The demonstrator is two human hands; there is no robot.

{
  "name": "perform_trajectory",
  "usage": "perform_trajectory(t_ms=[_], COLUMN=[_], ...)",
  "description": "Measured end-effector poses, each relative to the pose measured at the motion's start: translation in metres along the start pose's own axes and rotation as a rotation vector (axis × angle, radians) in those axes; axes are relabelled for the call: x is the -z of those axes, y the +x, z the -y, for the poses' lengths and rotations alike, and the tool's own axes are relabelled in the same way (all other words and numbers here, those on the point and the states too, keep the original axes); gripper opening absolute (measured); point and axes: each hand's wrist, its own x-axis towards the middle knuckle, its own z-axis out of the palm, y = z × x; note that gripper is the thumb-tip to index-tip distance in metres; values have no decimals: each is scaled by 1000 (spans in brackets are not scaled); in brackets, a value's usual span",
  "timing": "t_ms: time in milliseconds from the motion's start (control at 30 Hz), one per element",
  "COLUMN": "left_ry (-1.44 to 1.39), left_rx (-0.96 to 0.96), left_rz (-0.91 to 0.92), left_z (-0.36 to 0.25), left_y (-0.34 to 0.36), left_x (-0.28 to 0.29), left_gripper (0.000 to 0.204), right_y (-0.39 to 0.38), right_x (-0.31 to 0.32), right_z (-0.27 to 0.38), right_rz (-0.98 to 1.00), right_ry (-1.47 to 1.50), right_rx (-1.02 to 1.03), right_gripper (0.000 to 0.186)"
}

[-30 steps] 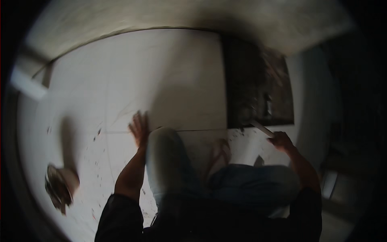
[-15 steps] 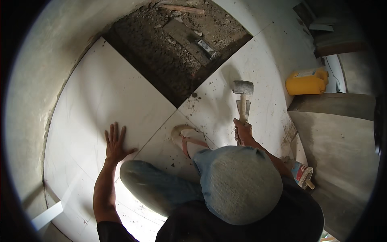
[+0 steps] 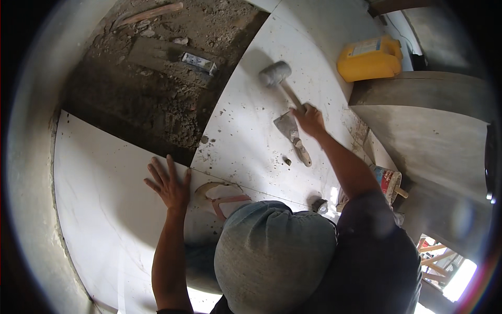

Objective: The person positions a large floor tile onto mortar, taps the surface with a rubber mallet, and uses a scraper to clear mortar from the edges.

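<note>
My left hand (image 3: 172, 186) lies on a white floor tile (image 3: 107, 178), fingers spread, beside the corner where the tiles meet an untiled patch of earth (image 3: 151, 89). With my right hand (image 3: 309, 121) I grip the handle of a mallet (image 3: 275, 74). Its dark, blocky head is above the white tile on the right (image 3: 251, 120) and casts a shadow there. A scraper (image 3: 300, 152) with a flat, dirty blade rests on that same tile, just below the mallet handle. My sandalled foot (image 3: 222, 196) is between my hands, partly hidden by my knee.
In the earth patch lie a small metal-edged level-like bar (image 3: 199, 63) and a wooden stick (image 3: 151, 13). A yellow jerrycan (image 3: 369, 58) stands by the step at right. Nearer me is a bucket (image 3: 388, 180) with a wooden handle sticking out. A grey wall (image 3: 31, 172) curves along the left.
The view has turned, and the earth patch now appears further left. My right arm has reached forward with the mallet, leaving the scraper plainly visible on the tile. My left hand is nearer the tile corner.
</note>
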Motion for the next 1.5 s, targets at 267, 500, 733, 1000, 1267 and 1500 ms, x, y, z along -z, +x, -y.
perform_trajectory(t_ms=[267, 500, 733, 1000, 1267, 1500], left_ry=[-431, -441, -290, -444, -632, -658], left_rx=[553, 636, 758, 1173, 1117, 1128], left_rz=[-200, -194, 92, 105, 62, 1], left_z=[-12, 31, 14, 59, 50, 44], left_y=[2, -134, -237, -272, -277, -270], left_x=[20, -1, -16, -5, -30, -34], left_gripper=[66, 58, 68, 88, 106, 106], right_y=[-50, -117, -136, -334, -491, -533], right_x=[-45, -58, -53, -175, -308, -354], right_z=[-68, -88, 150, 312, 327, 335], right_rz=[-251, 17, 508, 1005, 946, 827], right_ry=[-435, 61, 317, -538, -863, -938], right_rx=[302, 428, 558, 1742, 2106, 2343], right_gripper=[67, 39, 30, 28, 30, 34])
